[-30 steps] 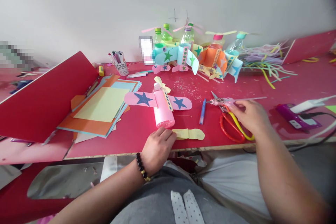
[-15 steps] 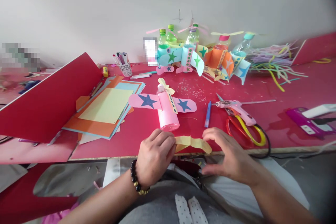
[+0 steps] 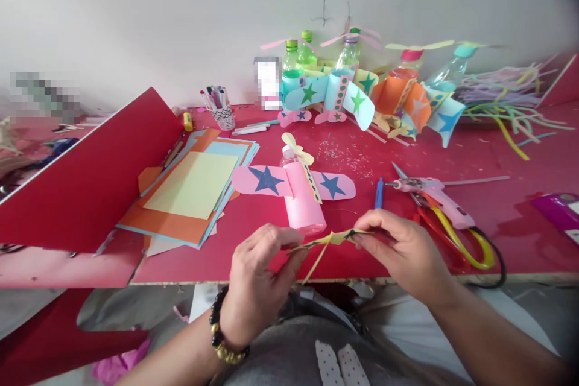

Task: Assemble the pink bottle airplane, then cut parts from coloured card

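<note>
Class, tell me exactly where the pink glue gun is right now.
In the head view, the pink glue gun lies right of centre on the red tabletop, across the scissors, just right of the blue pen and beyond the right hand.

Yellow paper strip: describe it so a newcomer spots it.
Find the front edge of the red table. There, near the base of the pink bottle plane, the creased yellow paper strip stretches between the left hand and right hand. Unlike the flat yellow sheet on the paper pile, it is narrow and held.
</note>
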Tool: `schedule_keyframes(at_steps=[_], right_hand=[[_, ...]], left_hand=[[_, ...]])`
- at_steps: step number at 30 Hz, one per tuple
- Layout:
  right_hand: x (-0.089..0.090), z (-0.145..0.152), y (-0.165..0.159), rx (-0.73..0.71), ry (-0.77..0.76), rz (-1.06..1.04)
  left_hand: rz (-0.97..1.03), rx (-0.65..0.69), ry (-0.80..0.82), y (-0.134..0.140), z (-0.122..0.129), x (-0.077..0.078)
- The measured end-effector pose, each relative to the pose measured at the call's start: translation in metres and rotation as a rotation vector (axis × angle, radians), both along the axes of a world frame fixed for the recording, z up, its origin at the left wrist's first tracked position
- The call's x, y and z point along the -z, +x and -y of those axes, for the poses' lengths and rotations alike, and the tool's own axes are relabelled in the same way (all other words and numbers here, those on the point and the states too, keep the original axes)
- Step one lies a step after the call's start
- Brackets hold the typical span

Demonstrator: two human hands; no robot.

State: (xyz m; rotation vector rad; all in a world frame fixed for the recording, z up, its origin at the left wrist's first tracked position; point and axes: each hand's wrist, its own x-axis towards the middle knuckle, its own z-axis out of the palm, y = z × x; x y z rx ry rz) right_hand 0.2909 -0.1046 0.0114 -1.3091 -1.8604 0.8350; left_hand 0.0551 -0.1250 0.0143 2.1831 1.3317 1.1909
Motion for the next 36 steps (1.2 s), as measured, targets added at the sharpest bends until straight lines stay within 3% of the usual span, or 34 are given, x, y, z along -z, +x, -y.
schedule_keyframes(at_steps=[5,9,12,20,27,36], right_hand=[[-0.006,-0.027,-0.013,-0.01,-0.285,-0.249],[-0.001,-0.042,-0.017,-0.004,-0.384,-0.463],[0.004,-0.046,-0.019,0.005,-0.394,-0.538],[0.013,-0.042,-0.021,0.055,-0.423,-0.486],[0.013,-0.041,-0.024,0.068,-0.414,-0.454],[0.026,-0.044,-0.027,0.075,-0.332,-0.46]], left_hand=[[0.183,-0.046,-0.125,-0.002,-0.014,0.003],[0.233,0.012,-0.216,-0.001,-0.028,0.001],[0.259,0.05,-0.308,0.001,-0.037,-0.004],[0.335,0.029,-0.635,0.005,-0.056,-0.015],[0.217,-0.051,-0.637,0.003,-0.062,-0.014],[0.227,-0.096,-0.616,0.005,-0.057,-0.007]])
